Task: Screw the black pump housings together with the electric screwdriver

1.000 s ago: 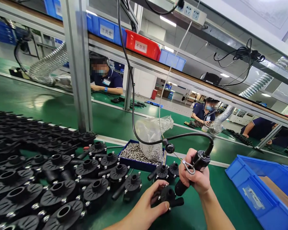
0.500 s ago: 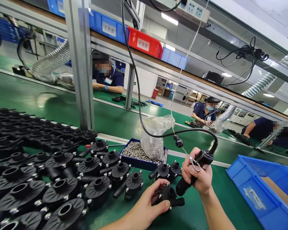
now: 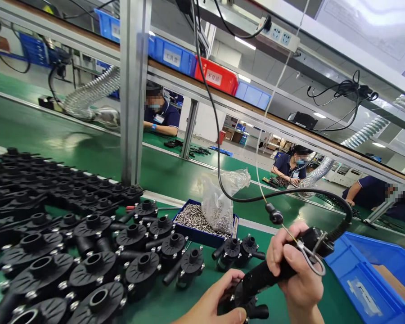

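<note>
My left hand (image 3: 214,299) is wrapped round a black plastic pump housing (image 3: 259,311) low in the middle of the view. In my right hand (image 3: 299,274) is a black electric screwdriver (image 3: 261,280), tilted down to the left. Its front end reaches over the housing and covers part of it; whether the bit sits on a screw is hidden. A steel cable loop (image 3: 315,265) and a black power cord (image 3: 340,227) run from its rear end. Just beyond my left hand stand two similar housings (image 3: 231,248) with screws round their rims.
Many black housings (image 3: 94,263) cover the left of the green bench. Behind my hands, a blue tray (image 3: 202,235) holds loose screws and a plastic bag (image 3: 219,202). A blue bin (image 3: 367,288) stands at right. A metal post (image 3: 133,99) rises at left. Co-workers sit beyond.
The screwdriver has swung to a flatter tilt, and its front end has moved from beside the housing to over it. The view has shifted slightly, while my left hand keeps its hold.
</note>
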`<action>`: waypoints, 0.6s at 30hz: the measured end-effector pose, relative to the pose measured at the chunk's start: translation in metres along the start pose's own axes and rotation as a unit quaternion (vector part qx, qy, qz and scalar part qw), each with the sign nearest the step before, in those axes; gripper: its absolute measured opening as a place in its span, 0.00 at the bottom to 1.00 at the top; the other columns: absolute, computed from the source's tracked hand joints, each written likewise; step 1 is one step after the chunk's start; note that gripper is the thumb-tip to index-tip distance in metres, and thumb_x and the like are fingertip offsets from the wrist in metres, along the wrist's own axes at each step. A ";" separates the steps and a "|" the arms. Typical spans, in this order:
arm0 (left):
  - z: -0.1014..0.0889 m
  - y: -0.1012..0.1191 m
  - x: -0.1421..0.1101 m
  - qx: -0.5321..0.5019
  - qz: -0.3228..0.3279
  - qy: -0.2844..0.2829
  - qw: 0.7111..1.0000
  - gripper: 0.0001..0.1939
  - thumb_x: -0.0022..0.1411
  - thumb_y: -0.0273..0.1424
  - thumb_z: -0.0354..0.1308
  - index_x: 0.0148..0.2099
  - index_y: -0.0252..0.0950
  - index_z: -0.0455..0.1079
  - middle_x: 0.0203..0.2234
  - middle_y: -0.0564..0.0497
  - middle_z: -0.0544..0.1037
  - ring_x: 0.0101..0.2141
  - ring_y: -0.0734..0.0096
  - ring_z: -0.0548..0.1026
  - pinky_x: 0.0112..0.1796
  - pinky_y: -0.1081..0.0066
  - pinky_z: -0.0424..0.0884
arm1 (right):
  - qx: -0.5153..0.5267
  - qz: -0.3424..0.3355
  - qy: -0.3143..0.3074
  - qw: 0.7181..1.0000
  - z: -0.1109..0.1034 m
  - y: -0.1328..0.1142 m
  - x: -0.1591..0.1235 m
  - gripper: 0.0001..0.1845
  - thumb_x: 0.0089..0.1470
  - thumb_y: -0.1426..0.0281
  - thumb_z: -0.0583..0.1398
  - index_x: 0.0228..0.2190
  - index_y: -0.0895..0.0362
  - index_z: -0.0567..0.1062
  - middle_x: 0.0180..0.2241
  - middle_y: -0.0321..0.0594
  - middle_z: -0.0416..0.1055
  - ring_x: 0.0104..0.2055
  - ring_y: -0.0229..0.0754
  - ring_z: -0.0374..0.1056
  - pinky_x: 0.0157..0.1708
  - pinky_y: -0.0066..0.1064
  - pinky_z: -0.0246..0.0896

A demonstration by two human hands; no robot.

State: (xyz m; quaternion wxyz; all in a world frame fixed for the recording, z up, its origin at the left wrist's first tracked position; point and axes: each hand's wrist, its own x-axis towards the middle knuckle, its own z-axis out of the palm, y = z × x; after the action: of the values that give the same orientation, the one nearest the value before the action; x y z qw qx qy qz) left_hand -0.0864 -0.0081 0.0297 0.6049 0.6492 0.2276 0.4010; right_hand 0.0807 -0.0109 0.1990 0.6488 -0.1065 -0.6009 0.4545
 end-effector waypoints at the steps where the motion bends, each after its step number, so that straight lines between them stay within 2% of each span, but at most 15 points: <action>1: 0.001 0.000 0.000 0.003 0.005 -0.005 1.000 0.31 0.66 0.50 0.68 0.63 0.42 0.66 0.53 0.47 0.77 0.56 0.51 0.73 0.59 0.59 0.67 | 0.004 0.014 -0.013 1.000 0.004 0.000 -0.003 0.10 0.68 0.65 0.67 0.42 0.50 0.70 0.28 0.32 0.73 0.20 0.33 0.66 0.22 0.21 0.61; 3: 0.002 0.000 0.000 0.002 0.016 -0.009 1.000 0.29 0.67 0.49 0.68 0.62 0.42 0.66 0.52 0.47 0.77 0.56 0.51 0.73 0.58 0.59 0.68 | -0.005 0.035 -0.039 0.999 0.008 0.006 -0.008 0.09 0.69 0.65 0.66 0.43 0.50 0.69 0.30 0.33 0.73 0.22 0.33 0.67 0.23 0.21 0.61; 5: 0.003 -0.002 0.000 0.000 0.024 -0.006 1.000 0.29 0.67 0.47 0.68 0.62 0.42 0.66 0.52 0.47 0.76 0.56 0.50 0.73 0.57 0.59 0.68 | -0.015 0.039 -0.040 0.998 0.010 0.013 -0.010 0.11 0.69 0.65 0.67 0.42 0.52 0.69 0.30 0.33 0.73 0.22 0.33 0.67 0.23 0.21 0.61; 9: 0.004 -0.005 -0.001 0.014 0.024 0.013 1.000 0.29 0.67 0.44 0.68 0.63 0.42 0.66 0.50 0.48 0.77 0.54 0.52 0.73 0.54 0.61 0.68 | -0.008 0.050 -0.032 0.998 0.004 0.023 -0.009 0.12 0.68 0.66 0.67 0.41 0.53 0.67 0.28 0.33 0.71 0.20 0.33 0.65 0.21 0.21 0.59; 13: 0.005 0.000 0.000 -0.005 0.034 0.001 0.999 0.28 0.66 0.47 0.69 0.61 0.40 0.66 0.50 0.48 0.77 0.51 0.54 0.73 0.52 0.62 0.68 | -0.009 0.049 -0.052 0.997 0.000 0.024 -0.007 0.11 0.70 0.68 0.65 0.44 0.51 0.66 0.29 0.33 0.73 0.21 0.33 0.67 0.21 0.21 0.59; 18: 0.011 0.007 0.003 -0.061 0.031 0.013 0.998 0.27 0.65 0.46 0.70 0.58 0.39 0.67 0.43 0.50 0.76 0.44 0.61 0.73 0.45 0.66 0.68 | -0.004 0.056 -0.030 0.998 0.014 0.026 -0.010 0.13 0.67 0.67 0.68 0.40 0.53 0.67 0.26 0.32 0.70 0.19 0.33 0.63 0.21 0.22 0.57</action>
State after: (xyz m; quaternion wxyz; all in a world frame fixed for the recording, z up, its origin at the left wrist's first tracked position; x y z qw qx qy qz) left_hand -0.0768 -0.0136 0.0379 0.6274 0.6125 0.1903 0.4416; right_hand 0.0578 -0.0086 0.1778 0.6035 -0.1285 -0.6153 0.4906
